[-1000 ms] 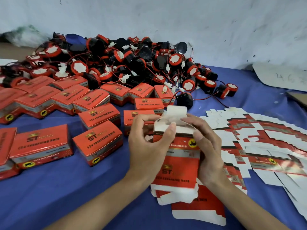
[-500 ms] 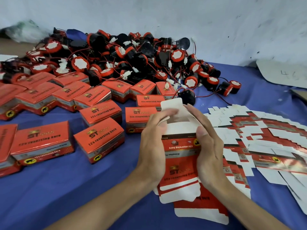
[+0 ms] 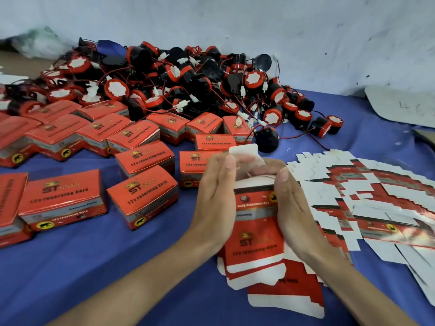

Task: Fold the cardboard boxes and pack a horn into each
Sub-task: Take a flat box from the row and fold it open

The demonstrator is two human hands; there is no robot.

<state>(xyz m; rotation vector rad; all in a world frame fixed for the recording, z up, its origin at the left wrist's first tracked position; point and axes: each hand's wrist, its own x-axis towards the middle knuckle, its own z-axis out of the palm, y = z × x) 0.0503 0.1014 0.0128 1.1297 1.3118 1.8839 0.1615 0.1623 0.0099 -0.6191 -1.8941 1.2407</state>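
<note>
Fingers (image 3: 226, 165) of the left hand (image 3: 215, 203) and right hand (image 3: 297, 215) curl round the half-folded carton (image 3: 255, 222), just off centre toward 5 o'clock, thumbs at its end flap (image 3: 243, 149). Square the sides before tucking. The thumbs hide the flap seams, and the small print is blurred. The horns (image 3: 188, 74) are heaped at 11 o'clock.

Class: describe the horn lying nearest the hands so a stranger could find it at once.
Find the heap of red-and-black horns against the wall. At its near edge, just beyond the raised white flap of the box being folded, lies one horn. It shows only black, while neighbouring horns show red rims and white faces.
</note>
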